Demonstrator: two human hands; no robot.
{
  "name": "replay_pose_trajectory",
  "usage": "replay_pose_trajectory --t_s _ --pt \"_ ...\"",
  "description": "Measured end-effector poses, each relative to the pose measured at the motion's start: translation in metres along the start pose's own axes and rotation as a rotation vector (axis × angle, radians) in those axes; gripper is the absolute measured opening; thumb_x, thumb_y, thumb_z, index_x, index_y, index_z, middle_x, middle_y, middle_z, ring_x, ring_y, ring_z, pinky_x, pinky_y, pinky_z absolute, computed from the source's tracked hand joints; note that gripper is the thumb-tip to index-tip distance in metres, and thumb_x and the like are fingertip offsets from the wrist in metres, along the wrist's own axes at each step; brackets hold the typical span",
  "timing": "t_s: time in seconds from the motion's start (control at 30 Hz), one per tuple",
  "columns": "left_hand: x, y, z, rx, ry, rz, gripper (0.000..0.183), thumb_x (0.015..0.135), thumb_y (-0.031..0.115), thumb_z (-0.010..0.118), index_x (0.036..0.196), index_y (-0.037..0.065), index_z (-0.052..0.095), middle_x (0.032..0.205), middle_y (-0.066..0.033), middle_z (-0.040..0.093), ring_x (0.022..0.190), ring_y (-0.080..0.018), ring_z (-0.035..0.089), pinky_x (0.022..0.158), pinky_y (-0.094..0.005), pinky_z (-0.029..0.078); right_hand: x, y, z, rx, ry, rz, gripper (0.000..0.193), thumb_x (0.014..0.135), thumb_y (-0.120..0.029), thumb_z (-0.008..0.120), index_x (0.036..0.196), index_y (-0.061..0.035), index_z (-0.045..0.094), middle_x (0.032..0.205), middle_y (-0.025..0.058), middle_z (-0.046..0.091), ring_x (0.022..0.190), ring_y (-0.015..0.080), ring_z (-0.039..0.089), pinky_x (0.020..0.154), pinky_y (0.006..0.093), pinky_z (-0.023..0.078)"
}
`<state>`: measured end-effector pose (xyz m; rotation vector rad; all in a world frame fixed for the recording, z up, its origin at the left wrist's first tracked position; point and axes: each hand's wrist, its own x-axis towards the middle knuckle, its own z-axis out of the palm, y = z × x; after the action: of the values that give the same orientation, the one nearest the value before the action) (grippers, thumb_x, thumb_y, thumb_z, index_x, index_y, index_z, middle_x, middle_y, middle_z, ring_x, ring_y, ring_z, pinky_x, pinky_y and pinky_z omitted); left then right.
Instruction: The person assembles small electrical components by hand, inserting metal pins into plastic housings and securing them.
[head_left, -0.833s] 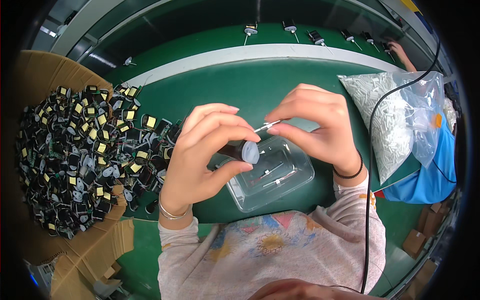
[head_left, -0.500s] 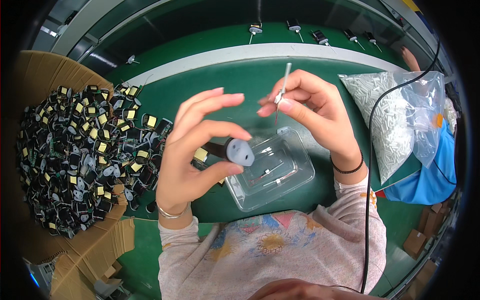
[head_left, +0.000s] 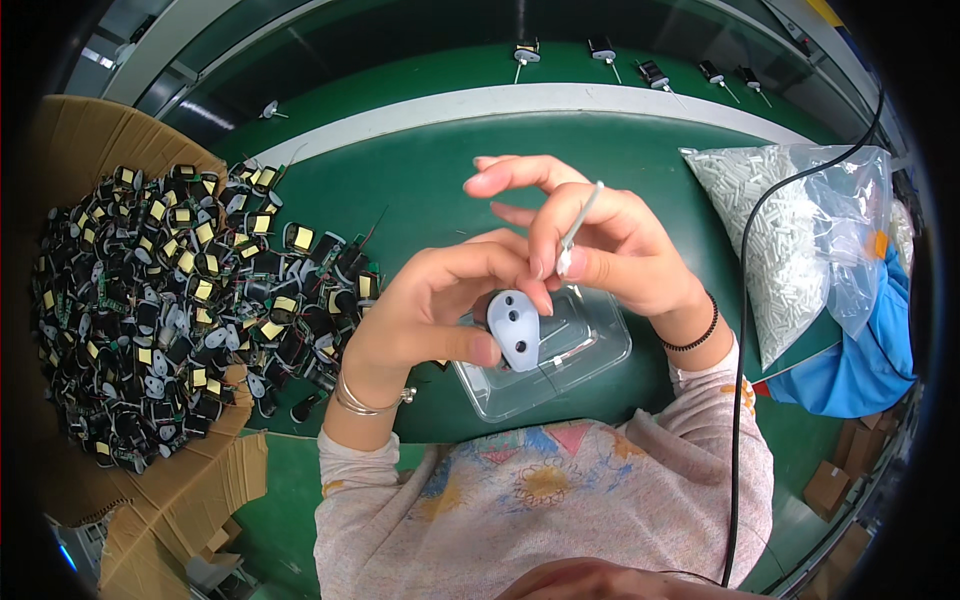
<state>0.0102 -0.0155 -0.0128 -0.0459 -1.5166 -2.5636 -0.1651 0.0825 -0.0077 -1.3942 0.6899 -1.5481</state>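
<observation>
My left hand [head_left: 405, 305] is closed around a small black device with a pale grey oval end cap [head_left: 517, 338]. The cap faces up toward me and shows dark holes along its middle. Pinched between thumb and index finger of my right hand [head_left: 630, 245] is a small white connector [head_left: 565, 262] with a thin pale stick-like piece [head_left: 582, 216] rising from it. My hands are close together, the connector just above and right of the cap. Below them lies a clear plastic tray [head_left: 490, 408], partly hidden by my left hand, with a little white connector inside.
At left, a cardboard box [head_left: 110, 130] is heaped with black devices [head_left: 160, 290] that spill onto the green table [head_left: 380, 165]. A bag of white tubular pieces [head_left: 780, 240] and blue cloth [head_left: 850, 370] are at right. A black cable [head_left: 738, 430] hangs across. Several devices [head_left: 600, 50] stand beyond the white rail.
My left hand has moved right and turned the device so its cap shows more fully. My right hand has lowered, bringing the connector close to the cap.
</observation>
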Motion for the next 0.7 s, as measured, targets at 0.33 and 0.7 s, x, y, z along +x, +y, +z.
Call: replay_pose_trajectory --t_s 0.33,0.7 --pt "0.002 -0.008 -0.004 -0.071 -0.027 0.062 0.044 0.061 0.014 0.078 0.099 -0.005 0.063 0.113 -0.0102 0.051 0.106 -0.0215 0.051 0.092 -0.0322 0.039 0.000 0.001 -0.008 -0.165 -0.022 -0.136 0.030 0.082 -0.012 0.062 0.110 0.0003 0.060 0.121 0.0158 0.051 0.104 0.0208 0.053 0.081 0.0317 0.046" --pt "0.000 0.003 0.002 0.294 0.043 0.131 0.038 0.061 0.009 0.079 0.095 -0.002 0.067 0.102 -0.0094 0.055 0.100 -0.0202 0.052 0.091 -0.0305 0.039 -0.005 -0.022 0.000 -0.405 0.112 -0.146 0.013 0.069 0.003 0.070 0.081 -0.0001 0.067 0.079 0.0085 0.065 0.074 0.0171 0.062 0.066 0.0267 0.048"
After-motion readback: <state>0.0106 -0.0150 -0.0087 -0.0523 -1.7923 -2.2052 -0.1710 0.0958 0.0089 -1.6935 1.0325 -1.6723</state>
